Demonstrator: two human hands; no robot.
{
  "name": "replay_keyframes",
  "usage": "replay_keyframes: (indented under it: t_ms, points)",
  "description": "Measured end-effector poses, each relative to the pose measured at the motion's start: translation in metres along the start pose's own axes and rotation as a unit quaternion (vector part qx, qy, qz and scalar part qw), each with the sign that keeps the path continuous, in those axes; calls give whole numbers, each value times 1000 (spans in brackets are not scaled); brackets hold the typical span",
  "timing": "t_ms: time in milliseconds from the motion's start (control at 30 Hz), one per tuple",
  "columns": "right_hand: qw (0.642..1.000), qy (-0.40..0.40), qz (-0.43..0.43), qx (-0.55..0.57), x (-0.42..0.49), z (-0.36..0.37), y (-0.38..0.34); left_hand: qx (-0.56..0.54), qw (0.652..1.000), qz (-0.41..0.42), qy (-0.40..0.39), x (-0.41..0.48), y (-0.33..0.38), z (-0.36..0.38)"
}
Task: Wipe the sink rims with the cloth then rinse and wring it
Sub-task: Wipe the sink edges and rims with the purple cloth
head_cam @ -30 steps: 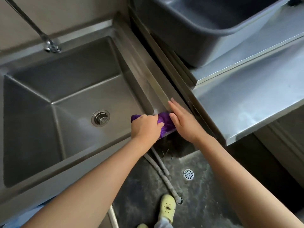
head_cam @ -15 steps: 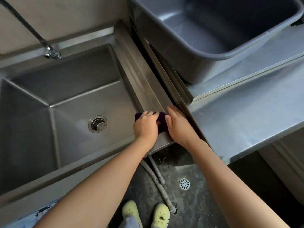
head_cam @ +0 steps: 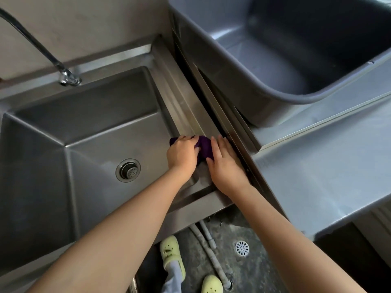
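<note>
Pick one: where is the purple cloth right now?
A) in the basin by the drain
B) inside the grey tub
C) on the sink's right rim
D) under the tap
C: the purple cloth sits on the sink's right rim. The left hand grips it, and the right hand lies flat at its edge.

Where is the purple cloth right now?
In the head view, the crumpled purple cloth lies on the steel sink's right rim, gripped by the left hand, the right hand flat beside it.
</note>
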State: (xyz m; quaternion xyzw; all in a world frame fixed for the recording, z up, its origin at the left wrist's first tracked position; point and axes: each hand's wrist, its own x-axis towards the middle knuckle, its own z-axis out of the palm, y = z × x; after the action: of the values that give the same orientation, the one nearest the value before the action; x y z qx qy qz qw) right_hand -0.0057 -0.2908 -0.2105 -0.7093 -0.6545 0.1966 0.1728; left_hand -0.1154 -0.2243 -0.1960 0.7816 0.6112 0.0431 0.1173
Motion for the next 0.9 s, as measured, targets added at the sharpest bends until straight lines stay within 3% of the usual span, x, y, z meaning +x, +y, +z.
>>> replay_keyframes:
  t_ms: [267,533,900]
  points:
    - [1000,17,9,-20,19,19,-11,-17,1000,7,2,48,-22,0]
    - [994,3,23,-108,47,30,-14,-79,997,12,-3,99,-49,-6]
    - [989,-20,31,-146,110,33,-29,-71,997,25,9,150,-72,-13]
